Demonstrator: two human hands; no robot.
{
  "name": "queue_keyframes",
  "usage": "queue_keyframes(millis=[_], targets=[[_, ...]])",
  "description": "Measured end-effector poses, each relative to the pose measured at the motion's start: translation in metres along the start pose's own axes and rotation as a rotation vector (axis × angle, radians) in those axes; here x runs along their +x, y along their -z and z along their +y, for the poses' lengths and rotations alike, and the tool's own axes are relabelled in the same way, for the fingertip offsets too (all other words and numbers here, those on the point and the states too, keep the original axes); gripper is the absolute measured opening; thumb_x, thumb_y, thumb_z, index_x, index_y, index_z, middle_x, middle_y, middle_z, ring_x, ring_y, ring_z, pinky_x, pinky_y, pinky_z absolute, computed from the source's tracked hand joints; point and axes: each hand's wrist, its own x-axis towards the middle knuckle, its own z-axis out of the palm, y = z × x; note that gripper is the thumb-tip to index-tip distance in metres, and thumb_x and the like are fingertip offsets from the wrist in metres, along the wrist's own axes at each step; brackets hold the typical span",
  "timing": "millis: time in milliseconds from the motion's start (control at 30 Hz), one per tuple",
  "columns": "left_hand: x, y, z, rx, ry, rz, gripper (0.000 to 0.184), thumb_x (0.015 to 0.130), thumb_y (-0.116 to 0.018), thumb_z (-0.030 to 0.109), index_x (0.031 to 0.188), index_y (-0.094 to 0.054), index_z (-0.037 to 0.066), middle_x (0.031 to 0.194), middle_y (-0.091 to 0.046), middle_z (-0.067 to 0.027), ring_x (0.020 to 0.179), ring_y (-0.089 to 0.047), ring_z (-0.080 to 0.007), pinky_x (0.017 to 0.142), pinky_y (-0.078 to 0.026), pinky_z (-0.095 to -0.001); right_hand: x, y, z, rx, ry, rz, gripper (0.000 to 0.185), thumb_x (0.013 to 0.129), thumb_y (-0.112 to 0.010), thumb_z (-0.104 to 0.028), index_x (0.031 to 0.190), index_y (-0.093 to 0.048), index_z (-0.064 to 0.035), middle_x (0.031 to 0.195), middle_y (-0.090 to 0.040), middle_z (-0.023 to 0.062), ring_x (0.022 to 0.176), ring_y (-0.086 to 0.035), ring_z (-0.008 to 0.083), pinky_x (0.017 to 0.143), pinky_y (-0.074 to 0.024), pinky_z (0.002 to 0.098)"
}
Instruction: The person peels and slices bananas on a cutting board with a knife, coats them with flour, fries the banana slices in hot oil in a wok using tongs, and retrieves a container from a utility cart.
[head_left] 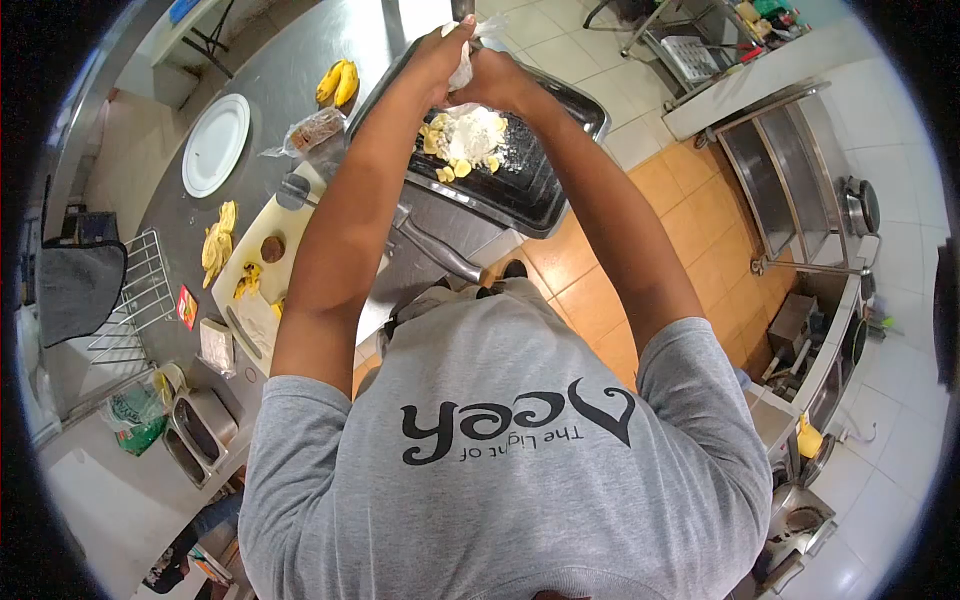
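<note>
Both my hands are together above a dark baking tray (pixel 545 200). My left hand (pixel 440 68) is closed around a crumpled clear plastic bag (pixel 461 74) that has white in it. Against it, my right hand (pixel 497 82) is closed on the same bag; its fingertips are partly hidden. Below them on the tray lies a heap of white powder (pixel 472 132), with banana slices (pixel 461 168) around and under it. A knife (pixel 440 248) with a metal handle lies on the near side of the tray, its blade partly hidden by my left forearm.
Left on the metal table are bananas (pixel 338 84), a wrapped brown item (pixel 316 131), a white plate (pixel 216 146) and banana peels (pixel 219 243). A cutting board (pixel 240 322) holds a brown round piece (pixel 273 249). A metal rack cart (pixel 783 165) stands right.
</note>
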Motion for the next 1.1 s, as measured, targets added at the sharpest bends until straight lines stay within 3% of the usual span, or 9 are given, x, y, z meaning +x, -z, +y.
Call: queue_keyframes(millis=[167,267,467,567,733,833,867,967,1100], targets=[[-0.017,-0.003,0.008,-0.126,-0.092,-0.041,0.043,0.093,-0.057,0.037,0.113,-0.054,0.0,0.097,-0.06,-0.0107,0.082,-0.056,-0.0213,0.073,-0.048,-0.0385,-0.003,0.005,-0.004,0.014,-0.05,-0.023,0.05,0.058,-0.084,-0.023,0.101,-0.066,-0.0034,0.099,-0.067,0.0197,0.092,-0.065,0.0317,0.086,-0.0497,0.0398],[-0.008,0.004,0.004,-0.12,-0.048,-0.093,0.04,0.092,-0.06,0.038,0.111,-0.054,0.003,0.099,-0.059,-0.0069,0.089,-0.058,-0.0186,0.082,-0.048,-0.0356,-0.005,0.009,-0.007,-0.008,-0.072,-0.064,0.049,0.062,-0.082,-0.022,0.103,-0.065,-0.0042,0.1,-0.067,0.0183,0.092,-0.065,0.0315,0.085,-0.0499,0.0399],[-0.02,0.005,0.01,0.05,-0.114,-0.09,0.044,0.09,-0.061,0.034,0.113,-0.053,-0.003,0.097,-0.062,-0.0124,0.088,-0.06,-0.02,0.074,-0.049,-0.0346,-0.004,0.006,0.011,0.024,0.013,-0.038,0.044,0.064,-0.079,-0.022,0.103,-0.066,-0.0052,0.099,-0.068,0.0168,0.09,-0.065,0.0303,0.082,-0.0502,0.0402],[-0.024,0.011,0.011,0.07,-0.122,-0.052,0.047,0.088,-0.065,0.038,0.114,-0.054,0.001,0.101,-0.061,-0.0083,0.092,-0.06,-0.0173,0.078,-0.048,-0.0329,-0.002,0.012,0.022,0.003,0.007,-0.082,0.041,0.067,-0.076,-0.023,0.103,-0.066,-0.0061,0.098,-0.068,0.0171,0.09,-0.065,0.0308,0.081,-0.0501,0.0406],[-0.035,0.014,0.014,0.298,-0.226,0.063,0.06,0.078,-0.074,0.045,0.111,-0.054,-0.002,0.093,-0.062,-0.0099,0.081,-0.061,-0.0144,0.069,-0.05,-0.0305,0.002,0.009,0.045,0.048,0.033,-0.118,0.04,0.073,-0.068,-0.019,0.111,-0.062,-0.0093,0.102,-0.066,0.0175,0.096,-0.063,0.0331,0.086,-0.0488,0.0403],[-0.032,0.018,0.01,0.488,-0.29,0.199,0.068,0.071,-0.079,0.047,0.107,-0.053,-0.004,0.092,-0.063,-0.0134,0.082,-0.062,-0.0161,0.068,-0.051,-0.0298,-0.001,0.001,0.048,0.24,0.252,0.031,0.046,0.074,-0.064,-0.014,0.119,-0.054,-0.0078,0.108,-0.064,0.0187,0.102,-0.061,0.0337,0.091,-0.0463,0.04],[-0.03,0.018,0.007,0.547,-0.311,0.255,0.069,0.071,-0.079,0.048,0.106,-0.053,-0.004,0.092,-0.063,-0.0138,0.082,-0.063,-0.0169,0.069,-0.051,-0.0296,-0.001,-0.001,0.044,0.374,0.223,-0.033,0.052,0.076,-0.064,-0.016,0.124,-0.048,-0.0046,0.114,-0.06,0.0201,0.107,-0.058,0.034,0.095,-0.0438,0.0397],[-0.026,0.015,0.005,0.602,-0.3,0.28,0.079,0.072,-0.076,0.054,0.114,-0.049,-0.007,0.1,-0.062,-0.0182,0.088,-0.063,-0.021,0.073,-0.051,-0.0306,-0.013,0.0,0.013,0.289,0.064,-0.053,0.054,0.077,-0.066,-0.023,0.124,-0.048,-0.002,0.115,-0.06,0.0202,0.107,-0.058,0.0334,0.095,-0.0432,0.04],[-0.033,0.006,0.013,0.603,-0.365,0.309,0.074,0.075,-0.072,0.053,0.114,-0.048,-0.006,0.102,-0.061,-0.0198,0.089,-0.063,-0.0256,0.076,-0.051,-0.034,-0.006,-0.014,0.003,0.15,0.13,0.082,0.057,0.074,-0.071,-0.032,0.12,-0.054,-0.002,0.114,-0.061,0.0236,0.106,-0.059,0.0369,0.091,-0.0463,0.0419]])
